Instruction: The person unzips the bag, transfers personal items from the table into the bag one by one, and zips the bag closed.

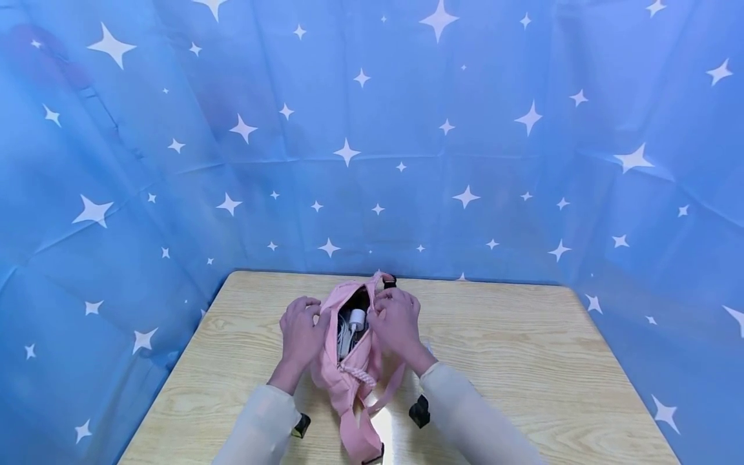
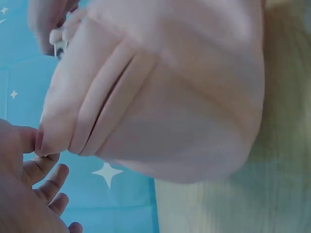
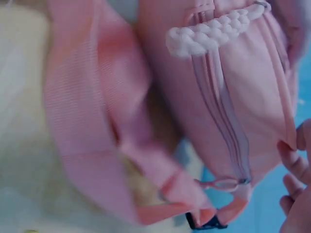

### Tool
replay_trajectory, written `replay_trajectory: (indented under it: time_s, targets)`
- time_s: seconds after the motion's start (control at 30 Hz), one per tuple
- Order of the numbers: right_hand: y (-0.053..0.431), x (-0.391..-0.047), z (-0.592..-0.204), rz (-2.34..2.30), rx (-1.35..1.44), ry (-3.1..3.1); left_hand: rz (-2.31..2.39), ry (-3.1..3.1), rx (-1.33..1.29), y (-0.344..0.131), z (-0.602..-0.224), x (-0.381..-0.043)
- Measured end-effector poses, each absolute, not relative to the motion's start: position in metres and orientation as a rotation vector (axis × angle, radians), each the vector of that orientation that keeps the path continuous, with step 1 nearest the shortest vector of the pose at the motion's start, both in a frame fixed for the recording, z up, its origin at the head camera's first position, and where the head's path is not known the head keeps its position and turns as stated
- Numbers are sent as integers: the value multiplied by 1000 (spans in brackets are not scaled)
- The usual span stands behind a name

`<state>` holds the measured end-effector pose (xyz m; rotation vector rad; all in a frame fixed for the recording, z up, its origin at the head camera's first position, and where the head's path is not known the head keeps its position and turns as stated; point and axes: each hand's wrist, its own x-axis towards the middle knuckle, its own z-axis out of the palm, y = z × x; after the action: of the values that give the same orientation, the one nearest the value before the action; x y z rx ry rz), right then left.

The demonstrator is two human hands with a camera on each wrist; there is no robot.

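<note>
A pink waist bag (image 1: 332,381) lies on the table with its zipped top spread apart. Inside show a white charger plug (image 1: 357,318) and a white cable (image 1: 342,328); the bag's depth is dark. My left hand (image 1: 302,332) pinches the left edge of the opening between thumb and index finger, the other fingers loosely spread, as the left wrist view shows. On the opposite edge, my right hand (image 1: 400,323) pinches the fabric with its fingertips (image 3: 290,158). A braided white cord (image 3: 218,31) hangs by the bag's front zipper (image 3: 221,107).
The bag's pink strap (image 1: 359,436) trails toward the table's near edge. A black buckle (image 1: 390,282) sits at the bag's far end. Small black objects (image 1: 420,411) are beside both sleeves. A blue star-patterned curtain (image 1: 407,129) surrounds the wooden table (image 1: 511,361).
</note>
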<state>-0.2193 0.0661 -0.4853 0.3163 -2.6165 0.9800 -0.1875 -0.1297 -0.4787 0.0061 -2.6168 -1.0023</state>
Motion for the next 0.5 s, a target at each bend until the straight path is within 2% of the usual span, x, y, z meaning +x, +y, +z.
replay_trajectory:
  time_s: [0.5]
  targets:
    - [68, -234, -452, 1042, 355, -2497, -1193, -2599, 64, -125, -474, -187]
